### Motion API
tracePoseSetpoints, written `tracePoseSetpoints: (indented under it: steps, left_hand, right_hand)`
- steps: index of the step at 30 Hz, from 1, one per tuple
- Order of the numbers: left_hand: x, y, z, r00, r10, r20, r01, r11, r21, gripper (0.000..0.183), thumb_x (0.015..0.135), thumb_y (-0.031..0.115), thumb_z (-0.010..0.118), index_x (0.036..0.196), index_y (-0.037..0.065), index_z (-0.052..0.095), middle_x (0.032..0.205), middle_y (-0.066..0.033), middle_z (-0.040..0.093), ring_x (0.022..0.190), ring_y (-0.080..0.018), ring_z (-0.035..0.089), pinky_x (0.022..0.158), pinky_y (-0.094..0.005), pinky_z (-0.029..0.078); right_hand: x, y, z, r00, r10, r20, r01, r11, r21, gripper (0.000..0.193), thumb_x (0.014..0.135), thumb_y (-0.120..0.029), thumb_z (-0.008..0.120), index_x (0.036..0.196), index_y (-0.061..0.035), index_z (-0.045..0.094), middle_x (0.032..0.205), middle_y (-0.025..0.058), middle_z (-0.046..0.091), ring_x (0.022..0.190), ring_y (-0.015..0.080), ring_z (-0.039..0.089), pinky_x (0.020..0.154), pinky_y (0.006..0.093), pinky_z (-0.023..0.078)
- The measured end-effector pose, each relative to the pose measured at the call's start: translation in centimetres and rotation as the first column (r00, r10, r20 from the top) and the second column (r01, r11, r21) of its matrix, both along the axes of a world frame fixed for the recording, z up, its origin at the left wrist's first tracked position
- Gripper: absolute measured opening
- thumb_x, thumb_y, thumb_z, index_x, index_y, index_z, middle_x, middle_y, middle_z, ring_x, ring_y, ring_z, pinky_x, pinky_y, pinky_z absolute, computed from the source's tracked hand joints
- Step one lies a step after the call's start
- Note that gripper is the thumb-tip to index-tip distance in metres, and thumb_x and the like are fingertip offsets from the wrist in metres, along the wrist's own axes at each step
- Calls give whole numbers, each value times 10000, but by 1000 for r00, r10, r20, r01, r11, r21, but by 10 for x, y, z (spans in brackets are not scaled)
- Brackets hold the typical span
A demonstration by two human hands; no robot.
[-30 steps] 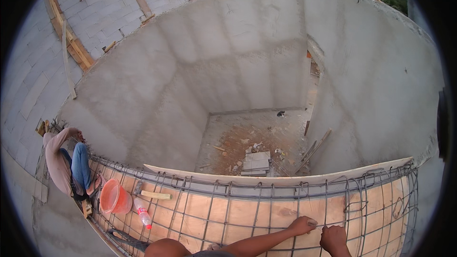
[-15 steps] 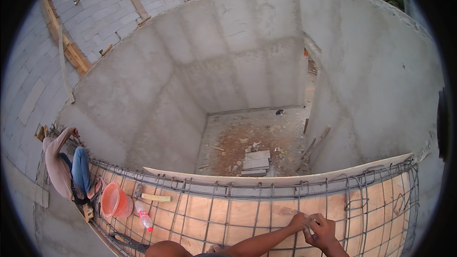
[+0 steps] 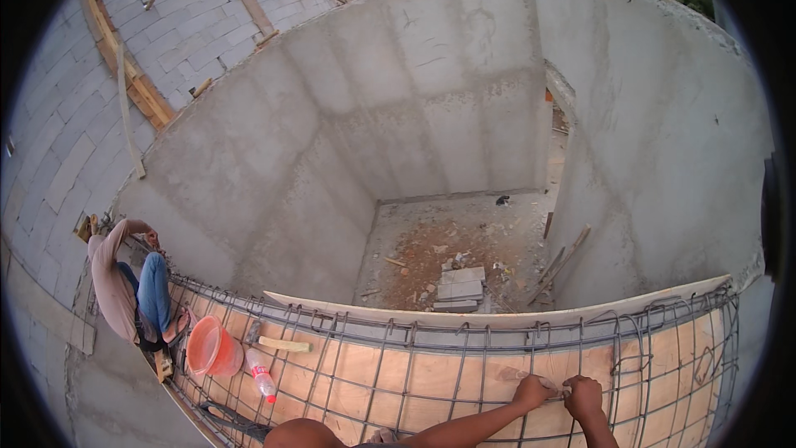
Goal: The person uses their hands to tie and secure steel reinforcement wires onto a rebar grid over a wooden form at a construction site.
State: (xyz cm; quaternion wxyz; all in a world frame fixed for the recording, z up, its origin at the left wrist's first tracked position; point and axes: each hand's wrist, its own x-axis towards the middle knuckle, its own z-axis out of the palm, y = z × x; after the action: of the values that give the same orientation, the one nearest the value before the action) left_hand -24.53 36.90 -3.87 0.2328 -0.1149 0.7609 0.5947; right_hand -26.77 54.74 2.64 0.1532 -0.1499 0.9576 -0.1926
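My left hand [image 3: 536, 392] and my right hand [image 3: 583, 398] are held close together over the steel rebar grid [image 3: 452, 382], a short gap between them. The fingers of both are closed in a pinch. Whatever lies in them is too small to make out. The grid's crossing bars are lashed to a cage of longer bars at the far edge, above light plywood boards [image 3: 352, 365]. Whether my fingers touch a bar cannot be told.
An orange bucket [image 3: 214, 348], a clear bottle with a red cap [image 3: 262, 377] and a hammer [image 3: 284, 344] lie to the left. Beyond them a co-worker [image 3: 124, 282] crouches at the grid's end. Past the upright edge board [image 3: 497, 319] drops a deep concrete-walled room with blocks [image 3: 461, 284] on its floor.
My hands, touching each other before, have come slightly apart, the right one moving rightward and turning knuckles up. The whole view has shifted a little.
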Motion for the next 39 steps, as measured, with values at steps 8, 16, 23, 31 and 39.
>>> tracePoseSetpoints:
  steps: [8, 16, 23, 31, 39]
  left_hand:
    - [2, 4, 12, 984, -175, 38, 177, 984, -38, 307, 915, 409, 684, 1048, 164, 813, 851, -119, 763, 807, -282, 741, 774, -393, 558]
    - [13, 7, 1, 974, -220, -60, 213, 972, -103, 396, 934, 484, 650, 1107, 136, 728, 986, -95, 746, 924, -305, 707, 841, -400, 536]
    - [-2, 24, 45, 979, -201, -25, 197, 974, -109, 384, 872, 467, 761, 1039, 121, 764, 932, -49, 769, 868, -212, 737, 793, -348, 560]
    - [15, 17, 5, 975, -126, -181, 105, 987, -120, 274, 909, 299, 689, 1011, 54, 755, 814, -144, 751, 764, -328, 732, 696, -434, 556]
    - [7, 18, 24, 1000, -31, 3, 31, 991, -127, 305, 952, 331, 628, 1025, 78, 780, 757, -92, 757, 712, -210, 745, 734, -354, 551]
  right_hand:
    - [-24, 9, -22, 1000, 3, -12, -6, 969, -246, 253, 723, -126, 787, 976, -119, 800, 1085, 144, 747, 938, 328, 728, 845, 427, 586]
    - [-10, 1, 6, 873, 440, -212, -351, 867, 354, 81, 740, -175, 739, 777, -108, 766, 950, 88, 610, 824, 285, 669, 676, 392, 562]
    - [-12, 14, 116, 917, 366, -161, -276, 871, 407, 63, 765, -113, 697, 797, -77, 738, 797, 98, 635, 661, 284, 699, 618, 405, 554]
    - [-43, -28, 94, 760, 565, -321, -483, 822, 302, 72, 774, -126, 693, 775, -83, 636, 856, 57, 594, 671, 236, 705, 587, 370, 548]
    - [-50, -24, 85, 747, 222, -626, -359, 928, -99, 210, 816, -93, 746, 1016, -149, 722, 1151, 0, 712, 657, 180, 671, 585, 330, 544]
